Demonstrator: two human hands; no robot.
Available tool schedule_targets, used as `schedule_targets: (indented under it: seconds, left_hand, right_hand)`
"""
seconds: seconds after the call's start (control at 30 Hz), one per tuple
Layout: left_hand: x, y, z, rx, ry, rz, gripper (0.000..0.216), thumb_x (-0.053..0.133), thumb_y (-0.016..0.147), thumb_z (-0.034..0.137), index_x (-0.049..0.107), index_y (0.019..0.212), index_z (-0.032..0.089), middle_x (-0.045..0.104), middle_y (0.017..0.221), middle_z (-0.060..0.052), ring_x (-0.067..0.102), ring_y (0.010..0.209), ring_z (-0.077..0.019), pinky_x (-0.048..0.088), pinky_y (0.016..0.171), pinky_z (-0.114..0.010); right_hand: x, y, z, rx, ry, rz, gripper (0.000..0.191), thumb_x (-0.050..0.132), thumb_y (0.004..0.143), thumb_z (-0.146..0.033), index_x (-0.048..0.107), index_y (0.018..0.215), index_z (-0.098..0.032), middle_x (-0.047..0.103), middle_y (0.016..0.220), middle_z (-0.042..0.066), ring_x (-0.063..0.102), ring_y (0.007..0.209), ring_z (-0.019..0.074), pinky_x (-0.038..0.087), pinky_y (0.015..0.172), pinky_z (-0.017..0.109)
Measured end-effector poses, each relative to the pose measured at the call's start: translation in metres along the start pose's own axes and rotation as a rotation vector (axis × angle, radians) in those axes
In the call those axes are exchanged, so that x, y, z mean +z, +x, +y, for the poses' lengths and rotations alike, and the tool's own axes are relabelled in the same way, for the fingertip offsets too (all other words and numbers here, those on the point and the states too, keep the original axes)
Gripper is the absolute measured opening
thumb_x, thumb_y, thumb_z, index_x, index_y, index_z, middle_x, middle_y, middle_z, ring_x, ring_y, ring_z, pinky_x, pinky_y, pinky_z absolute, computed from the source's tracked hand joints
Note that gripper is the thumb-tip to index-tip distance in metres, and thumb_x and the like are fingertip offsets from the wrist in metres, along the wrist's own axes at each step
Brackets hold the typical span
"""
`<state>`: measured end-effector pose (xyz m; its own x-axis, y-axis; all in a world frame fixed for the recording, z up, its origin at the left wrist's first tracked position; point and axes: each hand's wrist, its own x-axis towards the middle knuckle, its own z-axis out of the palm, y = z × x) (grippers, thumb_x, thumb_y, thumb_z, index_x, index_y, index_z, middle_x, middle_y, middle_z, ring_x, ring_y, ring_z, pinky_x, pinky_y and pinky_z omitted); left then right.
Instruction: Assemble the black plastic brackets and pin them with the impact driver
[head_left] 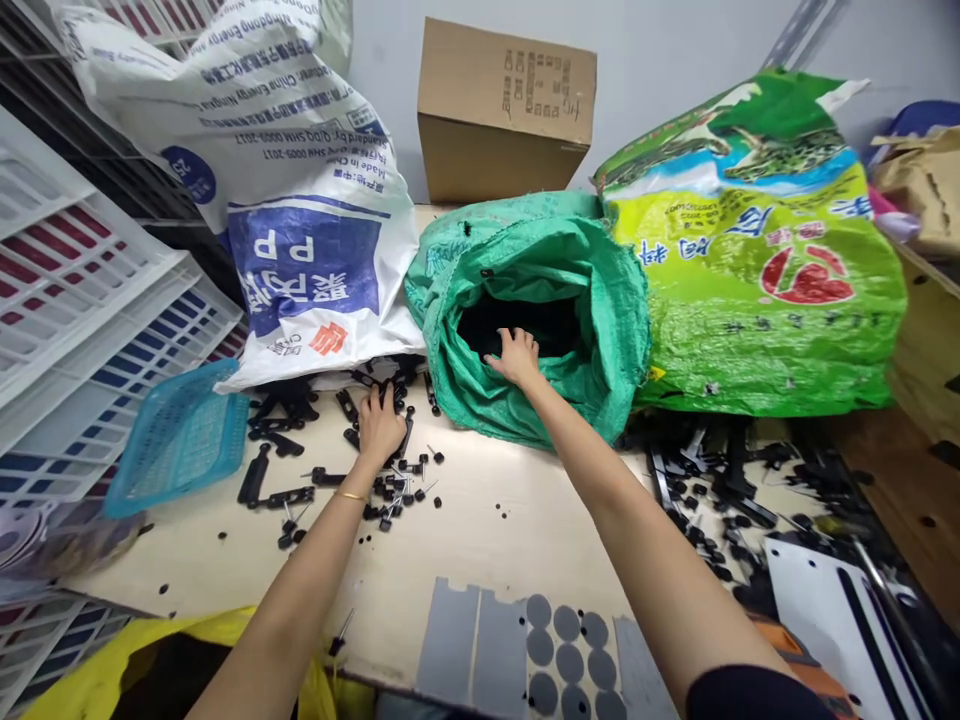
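Note:
My left hand (pixel 381 428) reaches into a loose pile of black plastic parts (pixel 281 408) on the table, its fingers apart and their tips touching the pieces; no part shows lifted in it. At the mouth of an upright green woven sack (pixel 465 400) is my right hand (pixel 517 356), fingers spread, with nothing visible in them. The sack's rim is rolled outward, and its inside is too dark to make out. Small black knobs with metal pins (pixel 397 500) lie scattered beside my left wrist.
A white PP sack (pixel 322 200) leans at left above a blue basket (pixel 180 440) and white crates (pixel 67 290). A cardboard box (pixel 502 90) stands behind. At right are a green-yellow sack (pixel 757 280) and more black parts (pixel 720 500). Grey discs (pixel 570 660) lie at the front edge.

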<state>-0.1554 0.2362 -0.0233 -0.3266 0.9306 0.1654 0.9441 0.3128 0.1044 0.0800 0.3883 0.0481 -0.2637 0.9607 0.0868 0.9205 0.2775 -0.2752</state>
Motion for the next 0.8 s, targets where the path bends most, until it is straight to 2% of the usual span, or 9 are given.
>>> schedule_targets:
  seconds: [0.13, 0.27, 0.43, 0.53, 0.7, 0.8]
  left_hand:
    - [0.003, 0.001, -0.001, 0.011, 0.006, 0.009, 0.066, 0.045, 0.079, 0.017, 0.033, 0.144, 0.011, 0.034, 0.145, -0.019, 0.037, 0.127, -0.0359, 0.037, 0.104, -0.047]
    - [0.003, 0.002, -0.001, 0.004, 0.004, 0.007, 0.066, 0.045, 0.078, 0.015, 0.034, 0.144, 0.011, 0.033, 0.146, -0.018, 0.037, 0.127, -0.0361, 0.037, 0.104, -0.047]
    - [-0.001, 0.002, 0.004, -0.015, 0.002, -0.021, 0.067, 0.045, 0.078, 0.015, 0.033, 0.144, 0.010, 0.031, 0.146, -0.020, 0.036, 0.127, -0.0377, 0.037, 0.104, -0.049]
    - [-0.001, 0.003, 0.007, -0.034, -0.001, -0.031, 0.067, 0.046, 0.078, 0.016, 0.033, 0.144, 0.010, 0.031, 0.146, -0.021, 0.036, 0.127, -0.0385, 0.037, 0.103, -0.051]
    - [0.002, 0.003, 0.007, -0.041, -0.005, -0.031, 0.068, 0.046, 0.078, 0.016, 0.032, 0.144, 0.012, 0.030, 0.147, -0.019, 0.034, 0.128, -0.0378, 0.037, 0.103, -0.051]
    - [0.004, 0.004, 0.005, -0.038, -0.005, -0.033, 0.068, 0.046, 0.078, 0.016, 0.032, 0.144, 0.012, 0.031, 0.146, -0.019, 0.034, 0.128, -0.0374, 0.036, 0.104, -0.050]
  right_hand:
    - [0.012, 0.050, 0.000, 0.088, -0.026, -0.172, 0.082, 0.061, 0.073, -0.058, 0.034, 0.141, -0.021, 0.035, 0.141, 0.021, 0.035, 0.127, 0.0408, 0.035, 0.095, 0.057]
    - [0.010, 0.074, 0.008, 0.074, -0.014, -0.258, 0.089, 0.065, 0.071, -0.054, 0.027, 0.145, -0.024, 0.029, 0.145, 0.019, 0.037, 0.127, 0.0389, 0.042, 0.092, 0.047]
    - [0.011, 0.067, 0.004, -0.080, -0.115, -0.222, 0.081, 0.066, 0.074, -0.039, 0.029, 0.145, -0.028, 0.032, 0.143, 0.019, 0.046, 0.119, 0.0379, 0.047, 0.085, 0.045]
    - [0.016, 0.060, 0.000, -0.146, -0.145, -0.192, 0.073, 0.065, 0.077, -0.036, 0.033, 0.143, -0.032, 0.035, 0.142, 0.018, 0.046, 0.118, 0.0379, 0.047, 0.084, 0.046]
    - [0.019, 0.068, 0.000, 0.014, -0.101, -0.231, 0.075, 0.066, 0.074, -0.053, 0.039, 0.140, -0.027, 0.039, 0.137, 0.019, 0.042, 0.121, 0.0383, 0.047, 0.084, 0.048]
    - [0.019, 0.071, -0.002, -0.018, -0.113, -0.214, 0.069, 0.067, 0.076, -0.047, 0.043, 0.136, -0.022, 0.040, 0.135, 0.020, 0.045, 0.119, 0.0358, 0.048, 0.083, 0.046]
